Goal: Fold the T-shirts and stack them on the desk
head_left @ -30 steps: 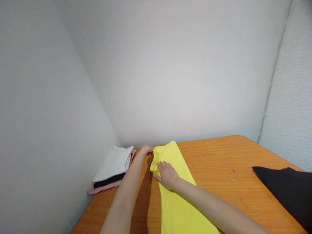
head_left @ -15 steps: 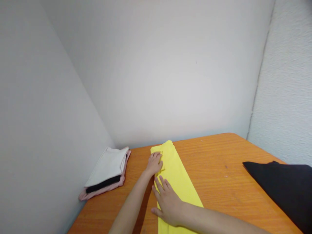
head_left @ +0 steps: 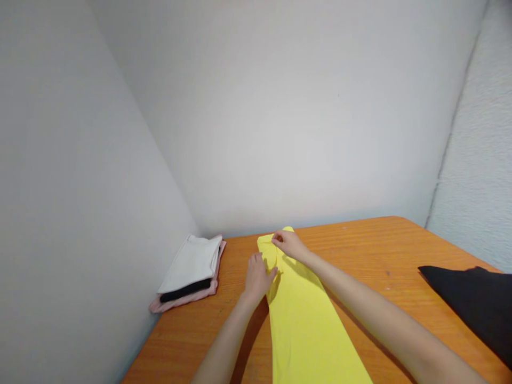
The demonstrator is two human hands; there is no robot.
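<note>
A yellow garment (head_left: 308, 320), folded into a long narrow strip, lies on the wooden table and runs from near the back edge toward me. My right hand (head_left: 291, 246) reaches across its far end, thumb and fingertips pinched on the small folded-over part, probably a sleeve. At the strip's left edge, my left hand (head_left: 258, 277) has its fingers curled and its thumb against that same part, which is lifted and creased between the two hands. The left fingertips are partly hidden by the cloth.
On the left by the wall sits a stack of folded cloths, with a white cloth (head_left: 194, 261) on top, a black cloth (head_left: 186, 290) under it and a pink cloth (head_left: 184, 304) lowest. Black fabric (head_left: 472, 301) lies at the right edge of the table (head_left: 368, 256). Walls border the back and left.
My right hand has moved from lying flat on the garment's middle up to its far end, where it now pinches the cloth. The left hand has lifted the folded-over part slightly. The view has shifted.
</note>
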